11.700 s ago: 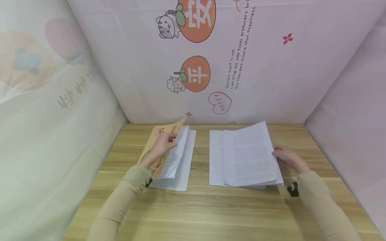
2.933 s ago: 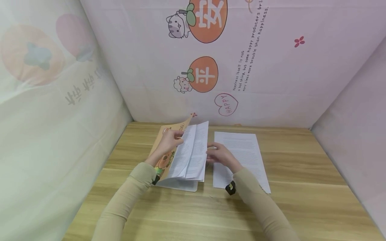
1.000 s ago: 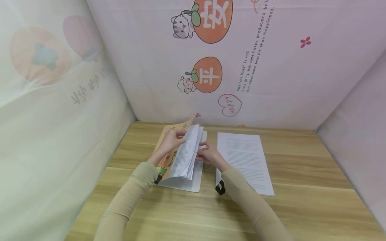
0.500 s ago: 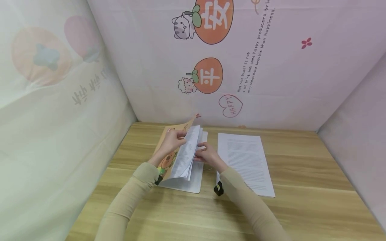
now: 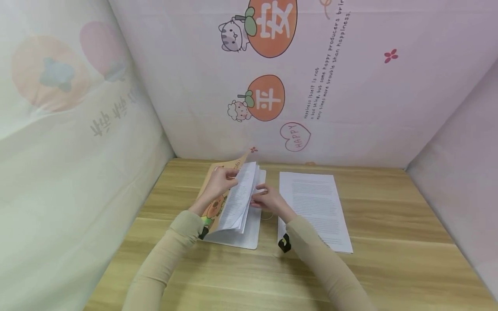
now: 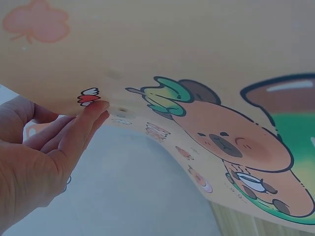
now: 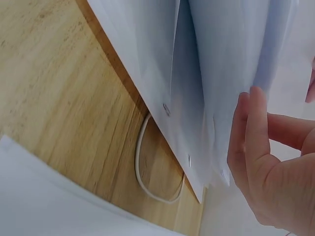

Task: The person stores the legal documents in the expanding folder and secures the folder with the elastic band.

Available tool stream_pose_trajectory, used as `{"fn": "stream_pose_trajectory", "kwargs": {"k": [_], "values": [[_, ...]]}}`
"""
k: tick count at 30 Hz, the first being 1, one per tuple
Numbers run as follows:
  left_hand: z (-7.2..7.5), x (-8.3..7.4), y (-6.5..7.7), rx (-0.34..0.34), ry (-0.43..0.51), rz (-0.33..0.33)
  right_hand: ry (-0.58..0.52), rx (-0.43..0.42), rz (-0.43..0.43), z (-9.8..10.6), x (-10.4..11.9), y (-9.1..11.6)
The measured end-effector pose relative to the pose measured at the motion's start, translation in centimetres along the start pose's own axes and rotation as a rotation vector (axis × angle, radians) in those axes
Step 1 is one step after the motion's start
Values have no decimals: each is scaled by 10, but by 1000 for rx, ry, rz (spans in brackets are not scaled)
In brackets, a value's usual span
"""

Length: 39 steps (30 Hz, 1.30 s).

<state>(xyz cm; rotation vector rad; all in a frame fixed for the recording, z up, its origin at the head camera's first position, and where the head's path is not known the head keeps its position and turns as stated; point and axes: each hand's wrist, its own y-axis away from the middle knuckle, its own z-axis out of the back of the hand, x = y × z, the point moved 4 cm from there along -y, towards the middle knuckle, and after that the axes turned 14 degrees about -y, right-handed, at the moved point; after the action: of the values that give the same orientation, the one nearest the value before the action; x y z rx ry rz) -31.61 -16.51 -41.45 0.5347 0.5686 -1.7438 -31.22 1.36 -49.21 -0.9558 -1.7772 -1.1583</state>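
Observation:
My left hand [image 5: 219, 181] pinches the raised front cover [image 5: 218, 207] of a folder, near its upper free edge. Orange with cartoon capybaras, the cover fills much of the left wrist view, where the hand [image 6: 44, 157] holds its edge. Inside stand several printed sheets of paper [image 5: 238, 203], tilted up off the folder's pale back [image 5: 253, 229]. At their right edge, my right hand [image 5: 270, 201] pinches the sheets between thumb and fingers. In the right wrist view its fingertips [image 7: 256, 96] lie against the paper [image 7: 221, 59]. How many sheets it holds cannot be told.
Right of the folder, a stack of printed sheets [image 5: 317, 207] lies flat on the wooden table [image 5: 389, 242], partly under the right forearm. A thin elastic loop [image 7: 139, 162] sticks out from the folder's edge. Printed cloth walls [image 5: 350, 129] enclose the table.
My right hand has come from the right-hand stack to the folder, bringing sheets leftward against the papers inside. Over the last second both hands stay almost still; the left keeps the cover raised.

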Motion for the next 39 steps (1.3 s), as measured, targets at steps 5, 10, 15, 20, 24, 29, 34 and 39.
{"fn": "stream_pose_trajectory", "kwargs": {"k": [5,10,15,20,24,29,34,39], "values": [[0,0,0,-3,-5,1,-1,-10,5,7,4,5],[-2,0,0,-7,-10,0,88,-13,48,21,8,11],[-4,0,0,3,-7,-6,154,-12,72,41,11,18],[-4,1,0,-2,-9,-6,168,-18,67,63,13,24],[-4,1,-1,2,-1,-12,186,-37,61,80,12,27],[-4,0,-1,10,-1,-13,229,-65,54,100,14,33],[-5,0,-1,12,-2,-8,279,-88,46,120,16,40],[-6,-1,-2,8,-11,-3,312,-103,37,141,16,48]]}}
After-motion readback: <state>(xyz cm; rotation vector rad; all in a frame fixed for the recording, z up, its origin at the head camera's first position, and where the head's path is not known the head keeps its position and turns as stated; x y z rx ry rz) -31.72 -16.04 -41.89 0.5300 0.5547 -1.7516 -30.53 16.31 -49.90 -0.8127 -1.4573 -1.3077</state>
